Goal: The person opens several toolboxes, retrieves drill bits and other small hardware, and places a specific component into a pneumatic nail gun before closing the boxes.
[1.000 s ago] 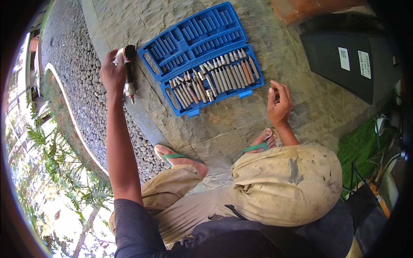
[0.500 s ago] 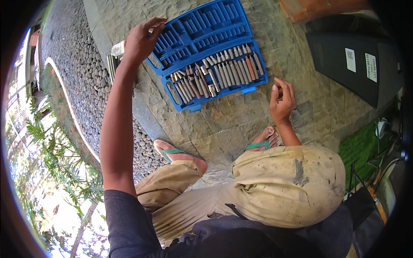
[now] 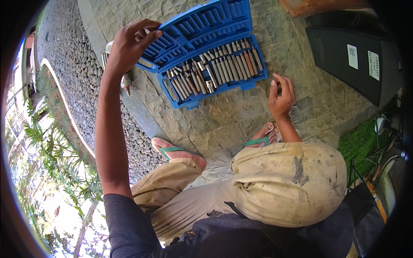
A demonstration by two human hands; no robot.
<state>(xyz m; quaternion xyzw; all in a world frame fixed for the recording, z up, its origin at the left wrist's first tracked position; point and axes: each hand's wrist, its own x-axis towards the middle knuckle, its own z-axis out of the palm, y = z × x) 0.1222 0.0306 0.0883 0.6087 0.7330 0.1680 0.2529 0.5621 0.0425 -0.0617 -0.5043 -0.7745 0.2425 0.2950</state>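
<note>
An open blue plastic case (image 3: 174,99) holds several rows of metal bits (image 3: 234,64) in its lower half. Its lid (image 3: 202,19) has empty moulded slots and is tilted up. My left hand (image 3: 133,45) grips the lid's top left edge with thumb and fingers. A metal air tool (image 3: 126,84) lies left of the case, mostly hidden behind this hand. My right hand (image 3: 282,96), fingers curled, is just right of the case's lower corner; whether something small is in it I cannot make out.
A pebble strip (image 3: 77,86) and plants (image 3: 56,163) are at left. A black labelled panel (image 3: 331,56) is upper right, below a reddish-brown object (image 3: 318,6). Green turf and black stands (image 3: 361,146) are lower right. My sandalled feet (image 3: 174,152) rest below the case.
My left hand has moved from the air tool up and right onto the case lid, which has since tilted slightly. My right hand has shifted slightly upward, staying curled.
</note>
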